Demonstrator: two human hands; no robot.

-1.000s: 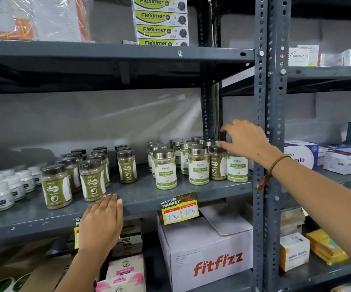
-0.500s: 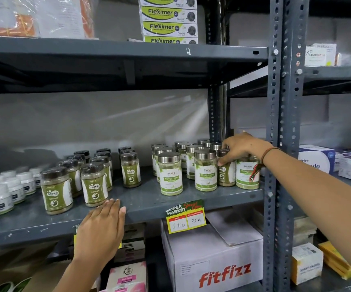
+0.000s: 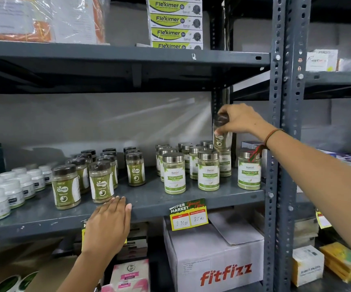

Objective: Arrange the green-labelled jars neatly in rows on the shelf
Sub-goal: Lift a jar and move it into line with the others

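Note:
My right hand [image 3: 240,121] grips a dark-lidded, green-labelled jar [image 3: 221,135] by its top and holds it in the air above the silver-lidded Moringa jars [image 3: 208,172] at the right of the grey shelf [image 3: 149,204]. More dark-lidded Gaska jars [image 3: 101,184] stand in loose rows at the shelf's middle left, with one [image 3: 135,169] standing apart. My left hand [image 3: 109,226] lies flat on the shelf's front edge, fingers together, just below the front Gaska jars.
White tubs [image 3: 4,194] crowd the shelf's left end. A steel upright [image 3: 284,144] stands right of the jars, in front of my right forearm. A price tag [image 3: 188,214] hangs from the shelf edge. Below sits a Fitfizz carton [image 3: 214,260]; Fleximer boxes [image 3: 175,24] are stacked above.
My right hand reached in among the silver-lidded jars, closed on the dark-lidded jar there and lifted it clear above them. My left hand stayed on the shelf edge.

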